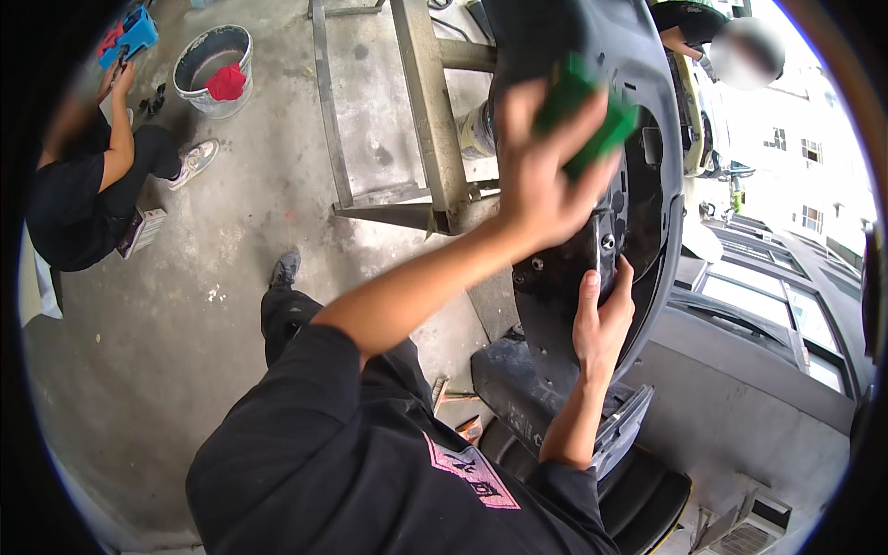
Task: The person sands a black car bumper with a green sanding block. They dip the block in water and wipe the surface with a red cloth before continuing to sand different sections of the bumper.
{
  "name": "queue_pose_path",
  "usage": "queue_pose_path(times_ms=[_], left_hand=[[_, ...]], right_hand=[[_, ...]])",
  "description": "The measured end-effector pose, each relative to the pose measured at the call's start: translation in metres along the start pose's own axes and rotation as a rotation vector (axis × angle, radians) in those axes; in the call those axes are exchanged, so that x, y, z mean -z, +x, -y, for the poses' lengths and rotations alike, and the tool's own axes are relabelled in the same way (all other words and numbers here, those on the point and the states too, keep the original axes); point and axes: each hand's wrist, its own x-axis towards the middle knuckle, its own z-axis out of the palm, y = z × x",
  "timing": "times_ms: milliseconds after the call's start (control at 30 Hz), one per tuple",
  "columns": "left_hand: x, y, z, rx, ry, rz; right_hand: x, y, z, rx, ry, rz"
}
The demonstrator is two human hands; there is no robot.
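My left hand, smeared by motion, has its fingers round a green block. It is over a large, curved, black plastic panel that looks like a vehicle body part. Lower down, my right hand pinches a narrow black bracket on the panel's inner side, thumb on one side and fingers on the other. A round metal fitting shows just above its fingertips. Blur hides whether the block touches the panel.
A metal frame stand is beside the panel. On the left a person crouches near a bucket with a red cloth and a blue container. Another person is at upper right. Black padded seats lie below.
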Motion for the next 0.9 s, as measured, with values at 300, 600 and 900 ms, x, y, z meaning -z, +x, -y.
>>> queue_pose_path(times_ms=[300,600,900], left_hand=[[0.008,-0.017,0.0,0.011,-0.014,0.015],[0.022,-0.053,-0.018,0.057,0.046,0.111],[0.019,-0.027,-0.022,0.054,0.082,0.122]], right_hand=[[0.009,0.006,0.016,0.079,0.174,0.075],[0.015,0.015,0.005,0.125,0.353,0.189],[0.012,0.043,-0.004,0.089,0.58,0.395]])
